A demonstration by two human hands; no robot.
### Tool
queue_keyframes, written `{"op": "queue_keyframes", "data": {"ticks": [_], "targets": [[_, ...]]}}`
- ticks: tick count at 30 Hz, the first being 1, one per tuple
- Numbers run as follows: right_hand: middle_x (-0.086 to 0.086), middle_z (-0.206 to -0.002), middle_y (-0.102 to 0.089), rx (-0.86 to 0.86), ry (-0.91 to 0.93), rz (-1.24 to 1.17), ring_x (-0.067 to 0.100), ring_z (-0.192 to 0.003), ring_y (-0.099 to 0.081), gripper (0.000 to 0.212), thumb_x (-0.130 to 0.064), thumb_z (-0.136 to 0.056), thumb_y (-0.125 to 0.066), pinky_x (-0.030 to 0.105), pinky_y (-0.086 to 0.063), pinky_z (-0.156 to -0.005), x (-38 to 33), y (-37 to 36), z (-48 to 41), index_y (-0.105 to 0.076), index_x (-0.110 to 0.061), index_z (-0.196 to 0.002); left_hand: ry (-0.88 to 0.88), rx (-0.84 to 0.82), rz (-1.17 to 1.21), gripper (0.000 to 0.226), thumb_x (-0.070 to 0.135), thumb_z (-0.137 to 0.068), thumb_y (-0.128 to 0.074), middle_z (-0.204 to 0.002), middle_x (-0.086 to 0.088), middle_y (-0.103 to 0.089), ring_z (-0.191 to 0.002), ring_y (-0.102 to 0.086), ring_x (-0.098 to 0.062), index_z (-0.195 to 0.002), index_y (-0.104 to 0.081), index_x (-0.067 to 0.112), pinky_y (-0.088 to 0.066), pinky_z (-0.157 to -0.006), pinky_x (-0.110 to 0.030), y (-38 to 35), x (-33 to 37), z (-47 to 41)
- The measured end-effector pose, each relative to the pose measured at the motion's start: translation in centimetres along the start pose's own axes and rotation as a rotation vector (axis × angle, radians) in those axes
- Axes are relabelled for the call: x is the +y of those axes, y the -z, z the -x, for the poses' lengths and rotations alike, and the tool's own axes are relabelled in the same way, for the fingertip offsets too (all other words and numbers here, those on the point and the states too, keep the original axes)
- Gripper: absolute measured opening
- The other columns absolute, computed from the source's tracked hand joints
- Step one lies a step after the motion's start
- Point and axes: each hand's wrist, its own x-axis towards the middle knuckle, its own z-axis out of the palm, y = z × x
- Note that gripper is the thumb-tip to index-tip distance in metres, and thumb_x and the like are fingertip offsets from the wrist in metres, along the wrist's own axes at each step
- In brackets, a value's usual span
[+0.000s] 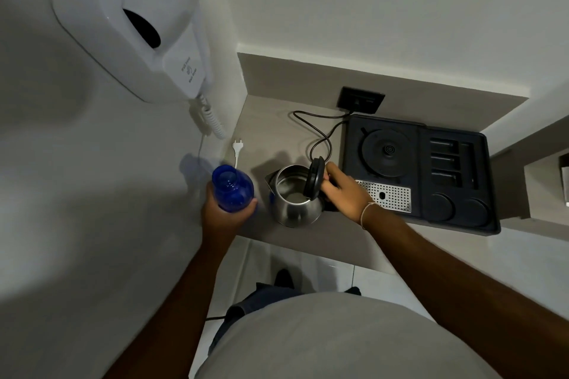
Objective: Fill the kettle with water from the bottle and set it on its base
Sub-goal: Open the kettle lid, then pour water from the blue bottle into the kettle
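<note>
A steel kettle (295, 206) stands on the grey counter (308, 237), its black lid (314, 177) tipped open, with some water visible at the bottom. My right hand (343, 191) grips the kettle's handle on its right side. A blue, uncapped bottle (232, 189) is held upright in my left hand (226, 214), just left of the kettle and apart from it. The round black kettle base (386, 151) sits in a dark tray (455, 181) to the right, with nothing on it.
A black cord (320, 132) runs from the base to a wall socket (361, 100). A white hair dryer (138, 24) hangs on the left wall; its coiled cord and a loose white plug (237, 146) lie near the bottle. A perforated metal drip plate (386, 195) sits in the tray.
</note>
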Motion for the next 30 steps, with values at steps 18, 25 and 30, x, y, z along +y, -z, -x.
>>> {"op": "queue_keyframes", "data": {"ticks": [18, 25, 30], "targets": [[0.012, -0.101, -0.077, -0.042, 0.041, 0.023, 0.038, -0.098, -0.072, 0.066, -0.075, -0.087, -0.033, 0.056, -0.058, -0.095, -0.3, 0.4, 0.6, -0.053, -0.018, -0.112, -0.05, -0.377, -0.683, 0.087, 0.066, -0.054, -0.084, -0.111, 0.026, -0.057, -0.091, -0.064, -0.001, -0.131, -0.043, 0.057, -0.049, -0.073, -0.026, 4.1, 3.6, 2.9], [0.01, -0.098, -0.076, -0.048, 0.05, 0.014, 0.037, -0.097, -0.071, 0.061, -0.075, -0.087, -0.034, 0.055, -0.057, -0.094, 0.0, 0.3, 0.3, -0.052, -0.02, -0.108, -0.083, -0.343, -0.896, 0.087, 0.065, -0.057, -0.083, -0.115, 0.015, -0.063, -0.094, -0.07, -0.015, -0.134, -0.045, 0.046, -0.062, -0.081, -0.039, 3.1, 4.5, 3.4], [0.006, -0.085, -0.069, -0.035, 0.071, 0.024, 0.037, -0.086, -0.068, 0.057, -0.076, -0.087, -0.034, 0.051, -0.056, -0.085, 0.2, 0.2, 0.2, -0.047, -0.021, -0.1, -0.111, -0.307, -0.985, 0.09, 0.067, -0.055, -0.078, -0.111, 0.014, -0.063, -0.089, -0.068, -0.016, -0.136, -0.045, 0.045, -0.056, -0.072, -0.033, 2.9, 5.1, 3.9]]}}
